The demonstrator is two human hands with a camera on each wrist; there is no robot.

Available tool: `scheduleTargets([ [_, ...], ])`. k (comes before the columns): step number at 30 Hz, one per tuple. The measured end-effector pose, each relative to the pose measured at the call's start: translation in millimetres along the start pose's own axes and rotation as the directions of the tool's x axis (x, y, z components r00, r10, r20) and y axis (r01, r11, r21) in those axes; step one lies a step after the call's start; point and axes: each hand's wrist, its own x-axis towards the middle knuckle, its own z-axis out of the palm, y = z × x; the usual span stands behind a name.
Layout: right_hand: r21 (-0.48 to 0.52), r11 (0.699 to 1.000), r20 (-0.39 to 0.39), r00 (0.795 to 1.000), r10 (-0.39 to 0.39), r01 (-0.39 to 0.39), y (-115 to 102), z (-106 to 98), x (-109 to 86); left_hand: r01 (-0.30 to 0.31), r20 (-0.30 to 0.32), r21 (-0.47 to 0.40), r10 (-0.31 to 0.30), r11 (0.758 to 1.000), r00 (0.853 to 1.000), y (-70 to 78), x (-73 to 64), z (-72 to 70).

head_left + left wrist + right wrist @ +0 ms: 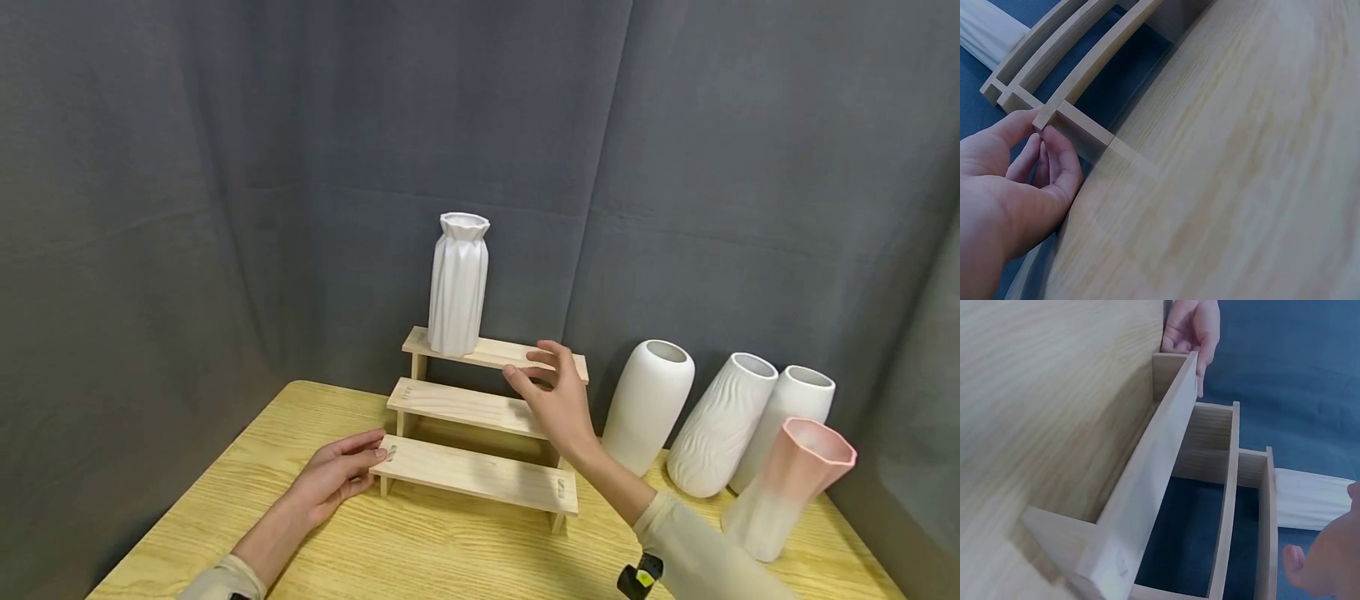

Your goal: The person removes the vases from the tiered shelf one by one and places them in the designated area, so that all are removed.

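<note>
A three-step wooden display stand point(480, 473) is on the table, with a white pleated vase point(459, 287) upright on the left part of its top step. My left hand point(337, 477) pinches the left end of the lowest step; in the left wrist view, thumb point(1019, 125) and fingers meet at that board's corner. Above the right side of the stand hovers my right hand point(561, 404), its fingers loosely curved and apart, with nothing in it. The right wrist view shows part of this hand point(1329, 556) near the white vase point(1310, 499).
Right of the stand are a smooth white vase point(648, 408), a wavy-ribbed white vase point(720, 429), another white vase point(798, 400) behind it, and a pink-and-white vase point(783, 492) in front. A grey curtain point(360, 167) hangs behind the wooden table point(390, 558).
</note>
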Motion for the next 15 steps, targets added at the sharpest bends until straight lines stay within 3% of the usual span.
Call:
scheduleTargets([
  [15, 0.028, 0.996, 0.049, 0.995, -0.084, 0.083, 15.6, 35.7, 43.4, -0.013, 0.002, 0.006, 0.013, 1.0, 1.0, -4.0, 2.7, -4.1],
])
